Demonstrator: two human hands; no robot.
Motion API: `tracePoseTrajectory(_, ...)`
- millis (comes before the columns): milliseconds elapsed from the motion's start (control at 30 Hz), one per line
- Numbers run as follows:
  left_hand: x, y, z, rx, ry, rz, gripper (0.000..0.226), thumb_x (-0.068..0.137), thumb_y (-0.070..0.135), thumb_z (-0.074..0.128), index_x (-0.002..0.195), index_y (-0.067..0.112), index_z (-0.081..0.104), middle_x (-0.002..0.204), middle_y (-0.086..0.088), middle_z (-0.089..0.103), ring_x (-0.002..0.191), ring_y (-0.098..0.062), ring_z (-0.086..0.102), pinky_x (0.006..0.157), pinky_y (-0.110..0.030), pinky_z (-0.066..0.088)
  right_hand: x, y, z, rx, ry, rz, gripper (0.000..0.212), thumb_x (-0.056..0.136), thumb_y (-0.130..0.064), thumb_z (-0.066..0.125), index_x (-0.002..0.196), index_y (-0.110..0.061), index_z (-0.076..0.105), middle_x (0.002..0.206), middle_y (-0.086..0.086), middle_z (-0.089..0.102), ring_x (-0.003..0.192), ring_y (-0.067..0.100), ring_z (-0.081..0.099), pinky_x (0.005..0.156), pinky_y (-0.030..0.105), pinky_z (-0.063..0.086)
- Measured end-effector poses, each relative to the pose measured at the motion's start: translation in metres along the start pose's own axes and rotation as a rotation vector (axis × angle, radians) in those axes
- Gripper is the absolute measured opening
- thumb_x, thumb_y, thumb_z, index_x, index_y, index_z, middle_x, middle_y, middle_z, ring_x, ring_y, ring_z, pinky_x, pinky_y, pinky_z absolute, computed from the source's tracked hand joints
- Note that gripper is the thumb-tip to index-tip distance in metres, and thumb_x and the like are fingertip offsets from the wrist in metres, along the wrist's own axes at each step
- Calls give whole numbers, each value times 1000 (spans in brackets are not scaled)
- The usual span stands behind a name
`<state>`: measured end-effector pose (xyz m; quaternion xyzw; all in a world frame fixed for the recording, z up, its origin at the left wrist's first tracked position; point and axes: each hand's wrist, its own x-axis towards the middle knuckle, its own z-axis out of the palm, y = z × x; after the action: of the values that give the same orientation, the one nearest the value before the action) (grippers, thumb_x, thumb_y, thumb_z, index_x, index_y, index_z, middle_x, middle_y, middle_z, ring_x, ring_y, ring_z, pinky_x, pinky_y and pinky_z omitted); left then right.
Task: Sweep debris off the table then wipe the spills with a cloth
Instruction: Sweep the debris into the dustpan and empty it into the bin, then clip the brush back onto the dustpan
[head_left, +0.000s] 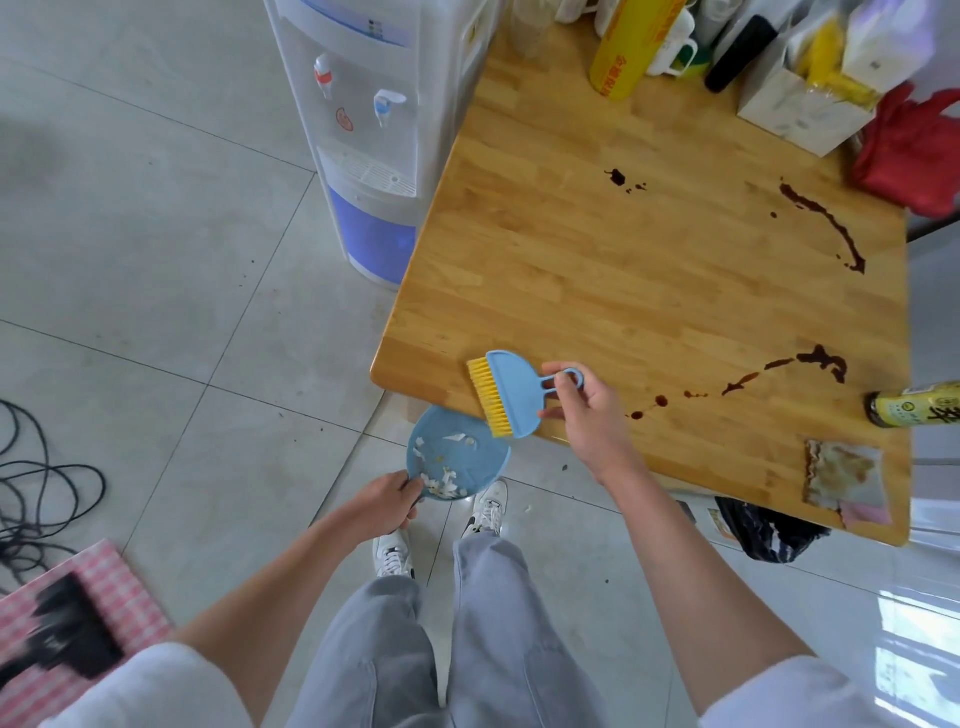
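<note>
**Brush over the table edge, dustpan held below**

The right hand (584, 415) pinches the looped handle of a small blue brush (511, 395), fingers curled round it, with the yellow bristles pointing toward the table's near-left edge. The brush sits just over that edge, above the wooden table (597, 270). The left hand (384, 506) grips the handle of a blue dustpan (460, 452), held lower than the tabletop and just off its corner — white scraps of debris (439, 478) lie inside the pan.

On the table, dark brown spills (826, 221) run in a curved streak near the far right, with a small blot near the middle and another trail of drops and smears along the near side. A stained cloth (844, 478) lies flat at the near-right corner, and a yellow-labelled bottle (917, 410) lies on its side just beyond it. At the far end stand a yellow roll, cups, a white paper bag and a red bag.

A water dispenser (363, 130) stands on the tiled floor beside the table's left side. Black cables and a pink checked mat lie at the left — grey trousers and white shoes show below the hands.
</note>
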<state>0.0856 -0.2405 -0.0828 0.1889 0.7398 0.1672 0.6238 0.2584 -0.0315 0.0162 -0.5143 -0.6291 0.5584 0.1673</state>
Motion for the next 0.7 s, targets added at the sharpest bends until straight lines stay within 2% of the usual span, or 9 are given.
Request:
tracePoseTrajectory(133,-9,-9,-15,19,-35,7,35,102,32,40,94,8,65,75,-5,64,60,-13,58,52,-24,43,-13,-18,19,-62,-64,-21,23,102,-27,46,100,-32,68,93,-10,69,76,15,71,71,34,61)
tracePoseTrajectory(267,-28,-19,-33,93,-87,0,38,99,38,38,92,15,66,74,-2,65,57,-11,60,54,-25,45,-26,-42,38,-66,-100,-51,22,102,-24,46,100,-26,67,96,1,69,85,19,70,65,28,59)
tracePoseTrajectory(400,-54,-25,-53,114,-81,-41,39,99,40,38,88,17,67,70,1,66,57,-11,62,65,-26,50,-35,-72,47,-83,-154,-75,21,102,-25,47,97,-25,67,94,2,69,85,18,69,65,31,59)
tracePoseTrajectory(500,-76,-10,-70,-22,-75,-104,35,99,37,43,86,12,65,60,1,62,51,-13,57,60,-24,49,-36,-96,47,-139,-124,-157,21,103,-29,45,99,-28,66,91,4,69,77,17,69,66,31,59)
tracePoseTrajectory(567,-88,15,-80,-134,-66,-99,31,97,35,46,88,11,63,56,1,60,47,-14,56,52,-21,47,-33,-109,48,-193,-79,-235,20,102,-34,45,100,-35,65,85,2,68,66,14,67,58,26,52)
tracePoseTrajectory(633,-97,52,-84,-237,-41,-31,29,98,34,47,92,10,62,61,-3,60,50,-15,56,55,-24,51,-32,-121,47,-225,-75,-326,20,101,-36,46,103,-39,65,75,-1,64,57,13,58,54,24,43)
tracePoseTrajectory(667,-100,70,-84,-303,-29,15,30,99,33,46,92,9,62,64,-5,60,53,-17,57,58,-27,53,-33,-124,48,-259,-89,-390,21,101,-34,47,108,-38,66,76,-7,63,60,8,56,56,21,41)
tracePoseTrajectory(700,-103,93,-83,-375,-34,57,31,100,33,46,93,8,62,68,-7,59,56,-18,57,61,-30,55,-31,-126,45,-320,-95,-458,23,102,-30,48,114,-34,67,87,-12,67,73,2,59,65,18,45)
